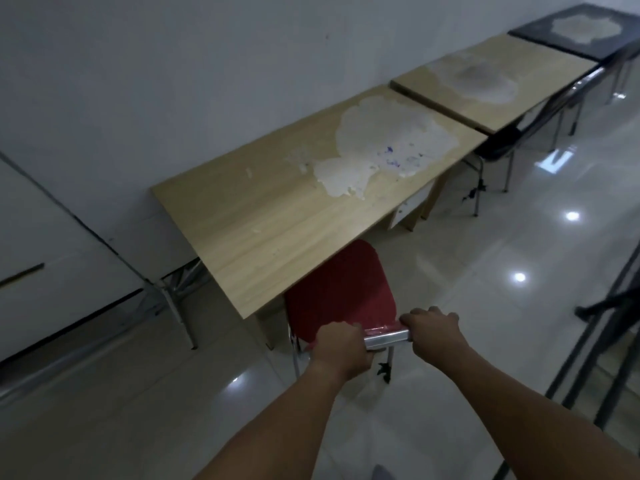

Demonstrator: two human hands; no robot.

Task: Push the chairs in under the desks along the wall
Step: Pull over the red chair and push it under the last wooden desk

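Under wooden desk (277, 216): red chair (341, 289), backrest gripped by left hand (341, 348), right hand (433, 332).

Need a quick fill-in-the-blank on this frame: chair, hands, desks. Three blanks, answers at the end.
1. Both hands, left hand and right hand, grip the chair's ____ top rail.
2. The chair has a ____ seat.
3. The farthest desk has a ____ top; the nearest desk is wood-coloured.

Answers: metal; red; black

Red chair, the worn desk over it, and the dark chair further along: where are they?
Red chair (341, 289): head view, middle of its red seat.
Worn desk (263, 216): head view, intact wood of its top.
Dark chair (497, 147): head view, its seat under the next desk.
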